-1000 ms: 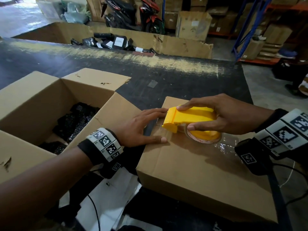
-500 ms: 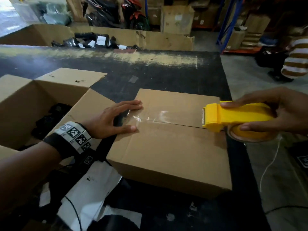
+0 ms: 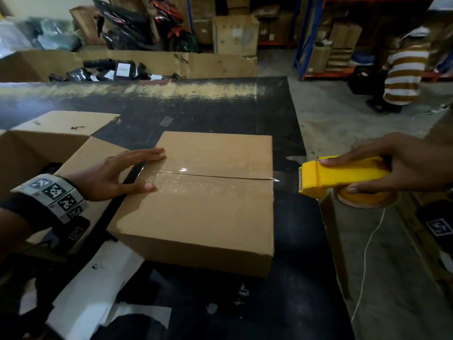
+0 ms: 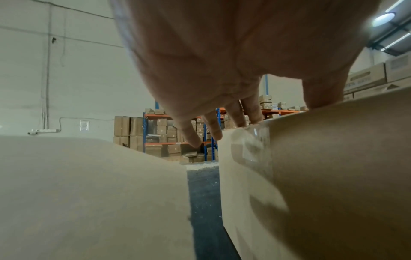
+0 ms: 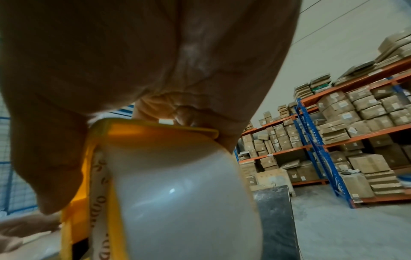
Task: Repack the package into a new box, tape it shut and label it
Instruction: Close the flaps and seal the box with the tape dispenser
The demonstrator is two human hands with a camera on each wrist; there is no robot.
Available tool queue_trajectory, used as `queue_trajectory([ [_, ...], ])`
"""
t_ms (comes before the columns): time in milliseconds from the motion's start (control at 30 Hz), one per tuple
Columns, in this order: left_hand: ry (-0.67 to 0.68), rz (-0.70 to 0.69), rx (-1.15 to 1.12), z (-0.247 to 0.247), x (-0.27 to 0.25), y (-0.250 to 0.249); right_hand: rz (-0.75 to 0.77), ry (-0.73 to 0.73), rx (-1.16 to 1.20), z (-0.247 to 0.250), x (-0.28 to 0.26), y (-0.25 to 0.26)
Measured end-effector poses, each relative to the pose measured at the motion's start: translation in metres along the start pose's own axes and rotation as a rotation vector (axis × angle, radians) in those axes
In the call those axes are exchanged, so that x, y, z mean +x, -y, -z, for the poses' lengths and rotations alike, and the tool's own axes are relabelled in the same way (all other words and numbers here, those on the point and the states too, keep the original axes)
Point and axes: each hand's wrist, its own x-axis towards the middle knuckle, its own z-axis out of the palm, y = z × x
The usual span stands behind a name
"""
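Yellow tape dispenser (image 3: 343, 177), brown box (image 3: 201, 212)

On the black table (image 3: 220, 106) there are two cardboard boxes: one closed box (image 3: 196, 212) in the middle and one open box (image 3: 36, 148) to its left. One yellow tape dispenser (image 3: 343, 176) is present at the right, carrying one roll of clear tape (image 5: 182, 202), and one strip of tape (image 3: 196, 179) lies along the closed box's seam. Two hands are counted, one left hand (image 3: 115, 174) and one right hand (image 3: 404, 163), plus one other person (image 3: 402, 77) at far right.
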Motion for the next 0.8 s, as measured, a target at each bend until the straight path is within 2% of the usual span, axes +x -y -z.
queue_trajectory([
  [33, 0.014, 0.012, 0.019, 0.001, 0.0, -0.002, -0.043, 0.062, -0.013, 0.011, 0.0, 0.001],
  [67, 0.033, 0.026, 0.044, 0.003, 0.0, -0.003, -0.003, 0.074, -0.051, 0.007, 0.004, 0.0],
  [133, 0.083, 0.062, 0.108, 0.008, 0.002, -0.008, 0.037, 0.013, -0.03, 0.004, 0.007, -0.011],
  [233, 0.174, 0.075, 0.235, 0.016, 0.011, -0.029, 0.068, 0.063, -0.011, -0.001, 0.008, -0.015],
  [300, 0.249, 0.034, 0.304, 0.017, 0.022, -0.054, 0.056, 0.015, 0.001, -0.005, 0.014, -0.02],
  [433, 0.437, -0.111, 0.386, 0.002, 0.048, -0.124, 0.067, 0.019, -0.001, -0.012, 0.021, -0.025],
  [500, 0.489, -0.187, 0.416, -0.01, 0.06, -0.155, 0.058, 0.034, 0.0, -0.014, 0.025, -0.023],
  [633, 0.437, -0.327, 0.439, -0.029, 0.084, -0.193, 0.046, 0.047, -0.023, -0.017, 0.033, -0.022],
  [800, 0.39, -0.393, 0.484, -0.043, 0.1, -0.21, 0.026, 0.079, 0.048, -0.02, 0.045, -0.015],
])
